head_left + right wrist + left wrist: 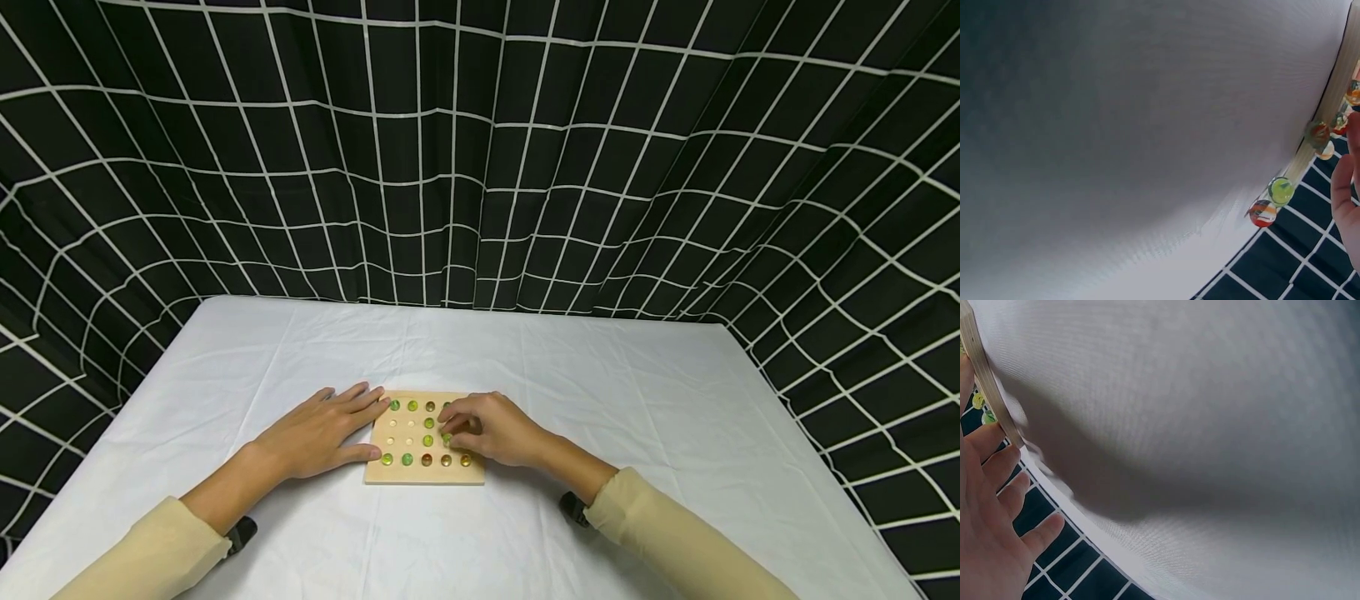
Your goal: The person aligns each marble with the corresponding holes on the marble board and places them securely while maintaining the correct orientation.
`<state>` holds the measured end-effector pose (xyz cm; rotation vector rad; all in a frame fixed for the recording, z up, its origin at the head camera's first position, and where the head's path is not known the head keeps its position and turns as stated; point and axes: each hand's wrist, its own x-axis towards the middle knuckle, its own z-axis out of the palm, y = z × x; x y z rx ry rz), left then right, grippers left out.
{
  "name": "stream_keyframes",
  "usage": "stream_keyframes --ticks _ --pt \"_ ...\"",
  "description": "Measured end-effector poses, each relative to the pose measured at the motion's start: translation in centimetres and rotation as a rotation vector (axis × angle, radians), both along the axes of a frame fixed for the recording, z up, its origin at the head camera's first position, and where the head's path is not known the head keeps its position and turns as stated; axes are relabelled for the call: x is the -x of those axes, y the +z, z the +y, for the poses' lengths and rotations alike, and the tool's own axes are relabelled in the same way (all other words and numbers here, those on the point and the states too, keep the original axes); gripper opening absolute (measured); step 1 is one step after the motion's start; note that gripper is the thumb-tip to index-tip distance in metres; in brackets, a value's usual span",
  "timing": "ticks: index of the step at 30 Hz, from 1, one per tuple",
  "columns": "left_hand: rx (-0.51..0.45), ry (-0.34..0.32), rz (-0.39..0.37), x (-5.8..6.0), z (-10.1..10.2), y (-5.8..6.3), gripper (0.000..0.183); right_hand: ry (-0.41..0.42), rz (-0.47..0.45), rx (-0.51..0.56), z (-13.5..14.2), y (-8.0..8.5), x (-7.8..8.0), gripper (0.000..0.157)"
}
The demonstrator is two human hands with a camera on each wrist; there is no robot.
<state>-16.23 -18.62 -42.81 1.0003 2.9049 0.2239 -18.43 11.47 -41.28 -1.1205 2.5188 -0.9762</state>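
Note:
A light wooden board (424, 476) with rows of round hollows lies on the white cloth, glass marbles sitting in many of them. My left hand (318, 433) rests at the board's left side, fingers straight, with fingertips and thumb on its edge; the left wrist view shows those fingers (1001, 464) beside the board's edge. Over the board's right part, my right hand (501, 429) pinches a green marble (447, 437) between thumb and fingers, at the third row. Its fingers hide part of the right columns. Green marbles (428, 441) fill the middle column beside it.
The bottom row holds green, reddish and amber marbles (427, 460). Two columns of bare hollows (410, 423) show at left in the middle rows. White cloth (600, 375) covers the table, and a black curtain with white grid lines (465, 150) stands around it.

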Motion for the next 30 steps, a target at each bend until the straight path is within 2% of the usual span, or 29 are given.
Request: stream_keyframes --ticks 11,20,25,30 --pt "0.003 -0.001 -0.002 0.0 0.1 0.0 0.076 -0.011 0.008 -0.007 0.1 0.1 0.0 0.029" --pt "-0.006 -0.002 -0.002 0.0 0.1 0.1 0.075 -0.122 -0.034 0.093 2.4 1.0 1.4 0.034" --pt "-0.011 0.0 -0.004 -0.1 0.0 0.2 0.075 -0.176 -0.019 0.163 3.7 1.3 2.3 0.036" --pt "-0.009 -0.003 -0.007 0.0 0.1 0.1 0.075 -0.207 -0.026 0.181 4.8 1.2 2.5 0.035"
